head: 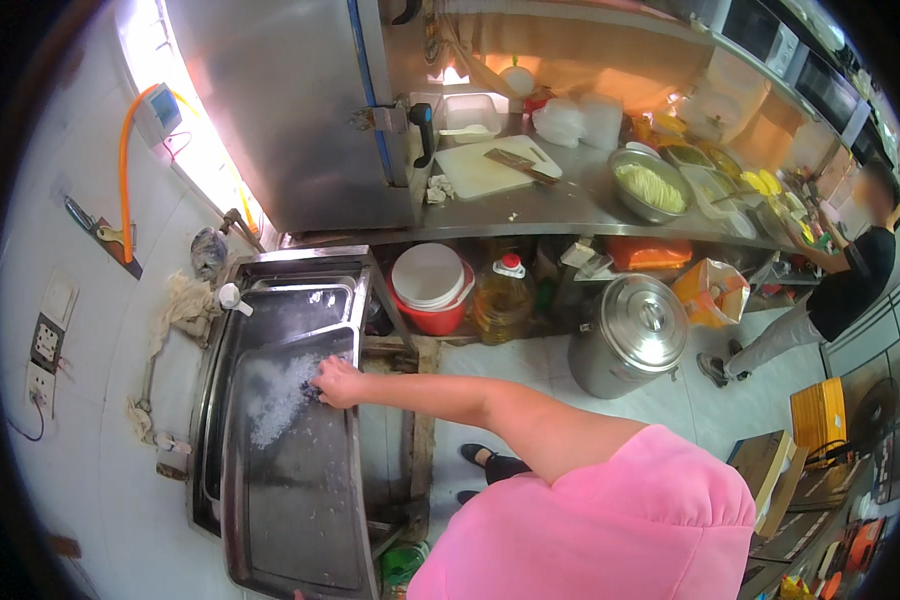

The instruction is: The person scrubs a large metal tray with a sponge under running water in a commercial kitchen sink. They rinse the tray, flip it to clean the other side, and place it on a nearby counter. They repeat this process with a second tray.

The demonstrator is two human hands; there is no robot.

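My right hand [335, 381] is closed around a dark scrubber [311, 391], mostly hidden by the fingers. It presses onto a large shallow metal tray [300, 510], where a patch of white suds [277, 409] spreads beside the hand. The tray lies tilted across a stainless steel sink [367, 262], and a thin film of water with small bits covers its bottom. Of my left hand [298, 595], only a fingertip shows by the tray's near rim at the picture's bottom edge; its grip is hidden.
A white tap [232, 298] juts over the sink from the wall. Beyond stands a steel counter [487, 219] with a cutting board [465, 176], a cleaver [521, 165] and a bowl of shredded vegetable [651, 187]. A lidded steel pot [630, 337] stands on the floor. Another person [847, 262] works at the counter.
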